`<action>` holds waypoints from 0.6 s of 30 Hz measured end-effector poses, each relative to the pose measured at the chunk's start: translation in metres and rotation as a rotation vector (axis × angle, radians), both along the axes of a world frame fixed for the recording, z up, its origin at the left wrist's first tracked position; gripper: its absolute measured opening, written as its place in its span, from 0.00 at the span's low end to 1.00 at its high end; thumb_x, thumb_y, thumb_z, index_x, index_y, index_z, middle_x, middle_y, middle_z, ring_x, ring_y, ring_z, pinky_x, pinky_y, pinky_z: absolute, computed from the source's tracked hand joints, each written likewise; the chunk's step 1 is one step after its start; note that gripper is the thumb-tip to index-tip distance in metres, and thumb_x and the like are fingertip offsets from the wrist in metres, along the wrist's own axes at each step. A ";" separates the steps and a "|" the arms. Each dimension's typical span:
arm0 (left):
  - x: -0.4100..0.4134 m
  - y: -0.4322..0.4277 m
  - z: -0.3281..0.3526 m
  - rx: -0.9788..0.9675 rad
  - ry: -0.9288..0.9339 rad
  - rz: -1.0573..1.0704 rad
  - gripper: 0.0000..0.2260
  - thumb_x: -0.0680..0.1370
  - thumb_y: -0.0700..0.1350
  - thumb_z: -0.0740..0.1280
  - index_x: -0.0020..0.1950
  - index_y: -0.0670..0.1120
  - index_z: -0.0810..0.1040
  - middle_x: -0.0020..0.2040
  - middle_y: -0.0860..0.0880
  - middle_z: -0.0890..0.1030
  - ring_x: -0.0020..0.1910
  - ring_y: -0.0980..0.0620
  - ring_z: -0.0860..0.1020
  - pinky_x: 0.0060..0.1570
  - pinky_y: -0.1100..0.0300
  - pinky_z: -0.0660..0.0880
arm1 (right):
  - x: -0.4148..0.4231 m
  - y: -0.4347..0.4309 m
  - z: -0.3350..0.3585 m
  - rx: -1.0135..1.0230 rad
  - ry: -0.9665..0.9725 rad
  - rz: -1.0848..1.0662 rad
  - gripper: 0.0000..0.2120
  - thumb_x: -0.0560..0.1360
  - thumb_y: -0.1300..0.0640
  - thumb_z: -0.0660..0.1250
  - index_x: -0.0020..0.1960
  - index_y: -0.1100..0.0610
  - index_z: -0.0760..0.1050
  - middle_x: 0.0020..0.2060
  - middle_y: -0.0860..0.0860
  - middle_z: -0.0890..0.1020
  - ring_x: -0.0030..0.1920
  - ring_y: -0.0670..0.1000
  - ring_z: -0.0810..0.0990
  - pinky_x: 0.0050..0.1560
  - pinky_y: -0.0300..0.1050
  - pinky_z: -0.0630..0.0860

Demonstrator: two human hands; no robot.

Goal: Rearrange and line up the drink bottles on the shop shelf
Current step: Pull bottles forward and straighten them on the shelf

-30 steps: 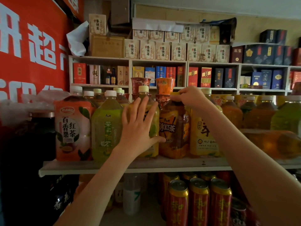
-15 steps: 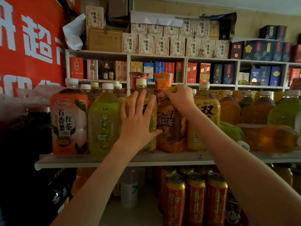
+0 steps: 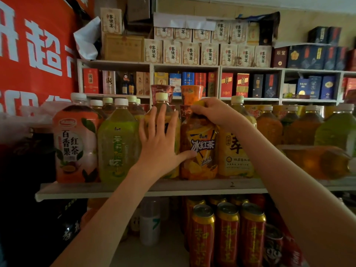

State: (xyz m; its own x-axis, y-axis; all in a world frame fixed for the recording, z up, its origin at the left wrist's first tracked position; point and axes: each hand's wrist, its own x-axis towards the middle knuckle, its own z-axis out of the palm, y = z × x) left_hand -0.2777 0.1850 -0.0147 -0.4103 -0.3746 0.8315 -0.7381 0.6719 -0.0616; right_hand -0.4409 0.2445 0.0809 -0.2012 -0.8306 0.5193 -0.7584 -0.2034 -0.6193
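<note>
– White shelf board (image 3: 134, 189), front edge: any room to move?
– Little. The front row is packed, bottles touching. The iced red tea bottle (image 3: 200, 151) stands near the lip, between a pale-capped bottle (image 3: 161, 97) and a yellow-label bottle (image 3: 236, 151). Further right, one amber bottle (image 3: 317, 160) lies on its side.
– Hands?
– Right hand (image 3: 213, 110) is clamped over the iced tea's cap. Left hand (image 3: 159, 143) lies flat, fingers spread, on the pale-capped bottle, with its thumb touching the iced tea's label.
– Surroundings?
– Red banner (image 3: 34, 54) at left, boxed goods (image 3: 190, 53) on wall shelving behind, red cans (image 3: 227, 237) below.
– Change over the last second?
– Both holds are unchanged, and the bottle is in the same slot.
</note>
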 end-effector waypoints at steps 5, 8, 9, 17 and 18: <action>-0.014 0.016 -0.007 -0.004 0.071 -0.014 0.47 0.67 0.76 0.46 0.77 0.49 0.39 0.77 0.45 0.38 0.74 0.46 0.34 0.67 0.42 0.32 | 0.000 -0.001 -0.008 -0.134 0.165 -0.125 0.15 0.77 0.47 0.64 0.58 0.55 0.74 0.45 0.48 0.80 0.44 0.47 0.80 0.39 0.37 0.76; -0.032 0.033 -0.011 -0.013 0.131 -0.141 0.46 0.69 0.74 0.48 0.77 0.46 0.40 0.78 0.44 0.42 0.76 0.46 0.39 0.69 0.44 0.35 | -0.005 0.012 -0.011 -0.256 0.245 -0.150 0.20 0.77 0.50 0.64 0.68 0.52 0.69 0.54 0.46 0.78 0.50 0.43 0.76 0.36 0.28 0.67; -0.039 0.039 -0.011 -0.028 0.138 -0.177 0.46 0.70 0.72 0.50 0.77 0.45 0.42 0.78 0.44 0.44 0.76 0.46 0.41 0.69 0.44 0.36 | -0.009 0.019 -0.012 -0.293 0.262 -0.156 0.20 0.77 0.52 0.64 0.68 0.52 0.68 0.56 0.46 0.78 0.52 0.43 0.76 0.37 0.27 0.66; -0.115 0.073 -0.036 -0.199 0.055 -0.318 0.41 0.72 0.60 0.67 0.76 0.42 0.53 0.76 0.38 0.55 0.75 0.39 0.54 0.70 0.37 0.49 | -0.088 0.095 -0.049 -0.295 0.259 -0.505 0.13 0.77 0.57 0.62 0.62 0.56 0.68 0.48 0.48 0.78 0.45 0.45 0.77 0.43 0.38 0.75; -0.123 0.075 -0.039 -0.200 0.040 -0.311 0.41 0.71 0.60 0.69 0.76 0.43 0.54 0.76 0.38 0.56 0.75 0.39 0.54 0.70 0.37 0.49 | -0.097 0.100 -0.055 -0.156 0.288 -0.553 0.17 0.77 0.56 0.62 0.64 0.58 0.66 0.52 0.52 0.77 0.48 0.50 0.77 0.46 0.42 0.75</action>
